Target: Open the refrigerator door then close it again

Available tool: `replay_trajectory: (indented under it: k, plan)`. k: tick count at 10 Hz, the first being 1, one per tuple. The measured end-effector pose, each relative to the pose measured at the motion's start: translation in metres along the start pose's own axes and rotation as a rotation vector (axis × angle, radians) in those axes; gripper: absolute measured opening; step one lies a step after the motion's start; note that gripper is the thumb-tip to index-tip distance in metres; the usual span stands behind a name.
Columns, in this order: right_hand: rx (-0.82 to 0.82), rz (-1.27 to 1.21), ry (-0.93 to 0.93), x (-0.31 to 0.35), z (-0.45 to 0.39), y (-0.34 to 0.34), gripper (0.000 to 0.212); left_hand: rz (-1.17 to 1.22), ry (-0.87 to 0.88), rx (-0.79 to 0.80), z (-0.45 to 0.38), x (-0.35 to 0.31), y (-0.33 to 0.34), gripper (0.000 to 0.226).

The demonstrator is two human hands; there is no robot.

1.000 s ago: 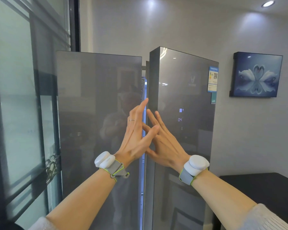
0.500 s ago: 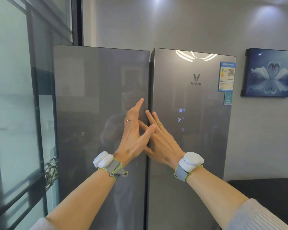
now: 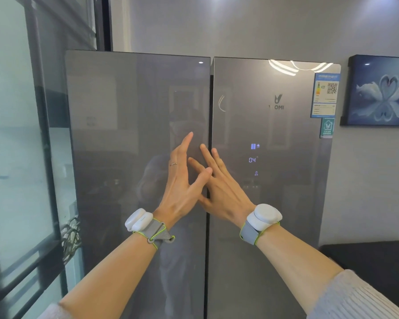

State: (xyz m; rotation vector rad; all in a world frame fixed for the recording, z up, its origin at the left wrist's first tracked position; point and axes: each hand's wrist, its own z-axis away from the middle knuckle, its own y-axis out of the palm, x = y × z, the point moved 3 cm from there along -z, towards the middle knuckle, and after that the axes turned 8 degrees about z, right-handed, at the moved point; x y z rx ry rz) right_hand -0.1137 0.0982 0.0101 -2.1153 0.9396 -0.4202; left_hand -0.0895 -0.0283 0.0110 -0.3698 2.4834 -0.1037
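Because both doors of the refrigerator (image 3: 274,203) now sit flush, the closing step looks finished, and the hands seem placed to press the panels home rather than to pull. Taking the centre seam (image 3: 209,249) as landmark, the left hand (image 3: 180,189) lies flat just left of it, the right hand (image 3: 224,192) just right, crossing it slightly. Fingers on both are spread wide, gripping nothing. The refrigerator stands upright, its long axis vertical, its front facing the person, beside a swan picture (image 3: 380,90).

Grey glossy refrigerator doors (image 3: 138,157); white wrist devices (image 3: 264,215), grey-green straps; blue swan picture (image 3: 381,90).
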Motion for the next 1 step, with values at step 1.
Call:
replay_trajectory:
  k: [1]
  plan:
    - [-0.188, -0.033, 0.014, 0.0063, -0.0007, -0.0172, 0.070, 0.077, 0.027, -0.041, -0.0020, -0.0032, -0.0020, 0.076]
